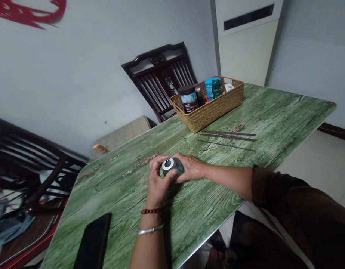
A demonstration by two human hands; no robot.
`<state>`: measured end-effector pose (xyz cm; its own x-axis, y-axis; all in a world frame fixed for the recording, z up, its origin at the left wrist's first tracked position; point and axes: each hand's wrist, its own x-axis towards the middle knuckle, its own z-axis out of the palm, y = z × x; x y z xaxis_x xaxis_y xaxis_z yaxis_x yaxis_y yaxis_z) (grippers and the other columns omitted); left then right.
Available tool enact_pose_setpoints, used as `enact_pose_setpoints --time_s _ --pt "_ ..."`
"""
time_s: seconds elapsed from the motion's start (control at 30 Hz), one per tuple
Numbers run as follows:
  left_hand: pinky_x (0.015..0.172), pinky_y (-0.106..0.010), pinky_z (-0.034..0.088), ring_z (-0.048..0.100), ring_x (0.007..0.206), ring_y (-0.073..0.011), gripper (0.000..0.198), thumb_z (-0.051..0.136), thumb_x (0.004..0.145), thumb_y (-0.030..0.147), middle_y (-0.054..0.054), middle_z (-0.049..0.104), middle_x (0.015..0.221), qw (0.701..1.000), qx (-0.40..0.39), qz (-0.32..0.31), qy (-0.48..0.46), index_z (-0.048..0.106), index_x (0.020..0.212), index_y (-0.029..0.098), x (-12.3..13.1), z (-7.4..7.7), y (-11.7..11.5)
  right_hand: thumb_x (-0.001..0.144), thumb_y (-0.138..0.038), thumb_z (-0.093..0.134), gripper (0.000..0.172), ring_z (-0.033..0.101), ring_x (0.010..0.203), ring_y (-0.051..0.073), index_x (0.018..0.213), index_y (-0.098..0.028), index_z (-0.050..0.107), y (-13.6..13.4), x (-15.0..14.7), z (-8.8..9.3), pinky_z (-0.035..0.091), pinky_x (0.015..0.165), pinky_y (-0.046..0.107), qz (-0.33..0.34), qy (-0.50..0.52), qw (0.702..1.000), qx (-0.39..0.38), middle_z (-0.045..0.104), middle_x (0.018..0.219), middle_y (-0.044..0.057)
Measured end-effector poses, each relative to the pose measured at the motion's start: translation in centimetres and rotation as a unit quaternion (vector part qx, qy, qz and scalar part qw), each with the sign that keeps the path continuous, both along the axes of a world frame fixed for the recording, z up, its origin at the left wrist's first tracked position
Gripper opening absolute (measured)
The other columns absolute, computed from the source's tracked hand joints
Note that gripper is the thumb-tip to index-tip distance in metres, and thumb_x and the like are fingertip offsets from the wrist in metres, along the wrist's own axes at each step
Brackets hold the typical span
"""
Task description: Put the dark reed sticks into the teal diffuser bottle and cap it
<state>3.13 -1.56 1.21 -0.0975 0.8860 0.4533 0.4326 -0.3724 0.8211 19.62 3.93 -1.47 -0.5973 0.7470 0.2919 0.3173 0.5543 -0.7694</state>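
Observation:
Both hands are wrapped round a small dark green glass bottle (178,167) with a white ring at its mouth, tilted toward me over the table. My left hand (157,178) closes on the mouth end, thumb across the near side. My right hand (190,167) grips the body from the right, and its fingers are partly hidden behind the glass. Whether the bottle's underside touches the table I cannot tell. Beyond my right hand, several thin brown sticks (230,136) lie side by side on the green wood-patterned table (127,209).
A woven basket (214,116) at the back holds a dark-lidded jar (188,98), a blue package (209,87) and a teal bottle (216,88). A black phone (92,243) lies at the near left. Dark wooden chairs (163,71) stand behind and left of the table.

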Motion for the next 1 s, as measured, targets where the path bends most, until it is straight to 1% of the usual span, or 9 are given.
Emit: enact_pose_setpoints --time_s 0.07,0.13,0.3,0.47,0.57,0.67,0.77,0.9,1.0 --pt "0.101 -0.041 0.043 0.059 0.111 -0.0268 0.039 0.084 0.065 0.04 -0.005 0.065 0.103 0.999 0.018 0.039 0.031 0.068 0.097 0.024 0.0 -0.2 0.2 0.064 -0.046 0.083 0.073 0.066 0.095 0.026 0.122 -0.02 0.049 0.0 -0.1 0.0 0.047 0.074 0.032 -0.002 -0.007 1.0 0.005 0.065 0.106 0.006" --pt "0.098 -0.039 0.045 0.06 0.106 -0.0246 0.034 0.082 0.068 0.036 -0.004 0.064 0.099 0.998 0.021 0.052 0.017 0.066 0.096 0.023 0.2 -0.5 0.3 0.064 -0.045 0.083 0.071 0.066 0.093 0.026 0.121 -0.02 0.049 -0.1 -0.1 0.0 0.047 0.072 0.031 -0.008 -0.014 1.0 0.005 0.065 0.104 0.005" --pt "0.084 -0.031 0.047 0.058 0.09 -0.0187 0.036 0.084 0.063 0.034 -0.001 0.058 0.093 0.996 0.027 0.081 -0.021 0.06 0.087 0.022 1.2 -0.7 0.5 0.064 -0.042 0.082 0.068 0.065 0.093 0.024 0.12 -0.021 0.049 -0.2 -0.2 0.0 0.047 0.074 0.032 -0.002 -0.004 1.0 0.009 0.064 0.105 0.004" --pt "0.077 -0.029 0.045 0.054 0.079 -0.0154 0.041 0.084 0.065 0.035 0.002 0.055 0.088 0.991 0.036 0.125 0.005 0.057 0.093 0.023 1.8 -0.8 0.5 0.064 -0.039 0.083 0.067 0.065 0.095 0.025 0.119 -0.022 0.048 -0.3 -0.1 0.0 0.047 0.075 0.032 0.005 0.005 1.0 0.016 0.064 0.106 0.004" --pt "0.087 -0.032 0.046 0.058 0.095 -0.0195 0.041 0.085 0.065 0.035 -0.001 0.058 0.097 0.993 0.06 0.099 0.028 0.06 0.095 0.023 1.3 -0.5 0.2 0.064 -0.043 0.083 0.067 0.066 0.093 0.025 0.117 -0.021 0.048 -0.2 -0.1 0.0 0.046 0.072 0.031 0.004 -0.006 1.0 0.016 0.064 0.103 0.004" --pt "0.095 -0.034 0.046 0.06 0.106 -0.0208 0.045 0.082 0.071 0.036 -0.004 0.062 0.111 0.997 0.045 0.05 -0.023 0.063 0.109 0.024 0.5 -0.2 0.0 0.064 -0.047 0.083 0.07 0.066 0.093 0.025 0.118 -0.021 0.047 -0.2 0.0 0.2 0.046 0.072 0.031 -0.001 -0.014 1.0 0.024 0.064 0.104 0.005" --pt "0.098 -0.035 0.046 0.062 0.108 -0.0207 0.047 0.081 0.073 0.038 -0.006 0.065 0.118 0.997 -0.006 0.023 -0.079 0.066 0.116 0.023 -0.3 0.0 0.0 0.064 -0.05 0.084 0.073 0.066 0.094 0.026 0.119 -0.02 0.047 -0.2 0.0 0.3 0.047 0.074 0.033 -0.002 -0.019 0.999 0.029 0.064 0.106 0.006" --pt "0.098 -0.036 0.048 0.064 0.107 -0.0224 0.045 0.083 0.07 0.039 -0.007 0.07 0.116 0.995 -0.059 0.005 -0.081 0.073 0.11 0.022 -0.7 -0.3 0.0 0.064 -0.05 0.085 0.073 0.066 0.096 0.026 0.12 -0.02 0.048 -0.2 0.0 0.4 0.048 0.076 0.033 0.001 -0.024 0.999 0.025 0.065 0.107 0.007" --pt "0.098 -0.037 0.049 0.066 0.106 -0.0234 0.047 0.084 0.069 0.04 -0.007 0.072 0.115 0.993 -0.077 -0.015 -0.093 0.073 0.112 0.022 -0.8 -0.5 0.0 0.064 -0.048 0.085 0.073 0.066 0.098 0.026 0.12 -0.02 0.048 -0.2 0.0 0.3 0.048 0.078 0.034 0.0 -0.022 1.0 0.021 0.065 0.107 0.007"
